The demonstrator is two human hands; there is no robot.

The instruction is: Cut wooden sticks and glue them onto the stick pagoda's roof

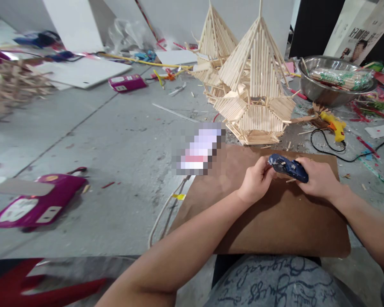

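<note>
Grey shirt fabric printed with dark script (272, 281) sits closest, just this side of a flat brown board (288, 230). Above that board, I see the right hand (316, 177) wrapped around one end of a dark blue hand tool (289, 168). At its other end, the left hand (256, 179) has its fingers bunched; whether they grip anything, I can't tell. Beyond stands a pointed tower of pale wooden sticks (260, 76), with a yellow glue gun (336, 126) lying to its right.
</note>
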